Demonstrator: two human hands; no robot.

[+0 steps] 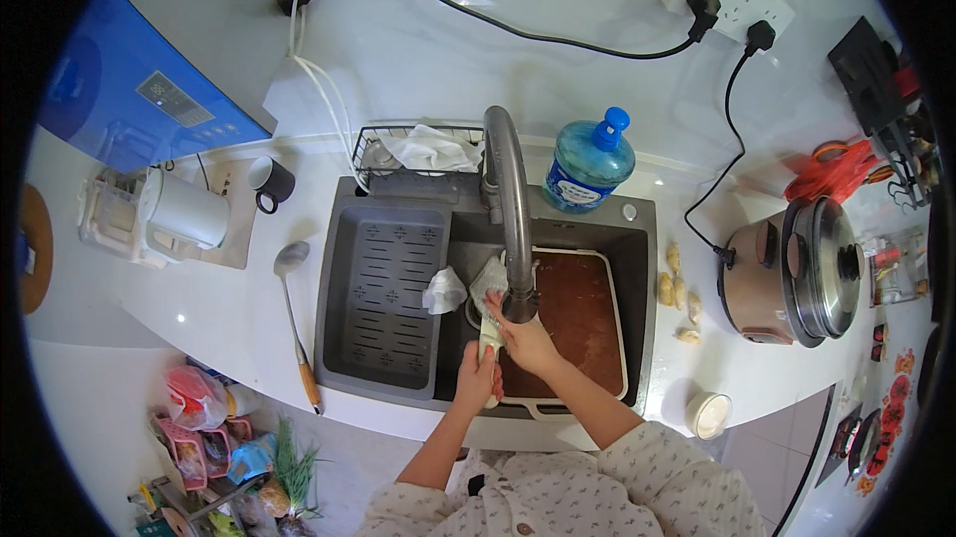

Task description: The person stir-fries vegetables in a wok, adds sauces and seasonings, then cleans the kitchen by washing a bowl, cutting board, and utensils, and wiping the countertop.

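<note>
My left hand (478,378) is closed around the pale handle (489,337) of a kitchen tool, held over the sink (642,298). The tool's far end is hidden, so its kind is unclear. My right hand (529,343) holds a grey-white cloth (487,283) against the tool, just below the spout of the metal faucet (515,216). Beneath my right forearm, a brown cutting board (575,313) with a cream rim and handle lies in the basin. A crumpled white cloth or paper (445,291) rests by the grey drain tray (396,261).
Behind the sink stand a wire rack (366,141) and a blue pump bottle (586,167). At left are a ladle (295,313), a dark mug (271,182) and a white kettle (187,208). Ginger-like pieces (678,291), a cooker (769,276) and a small cup (709,415) are at right.
</note>
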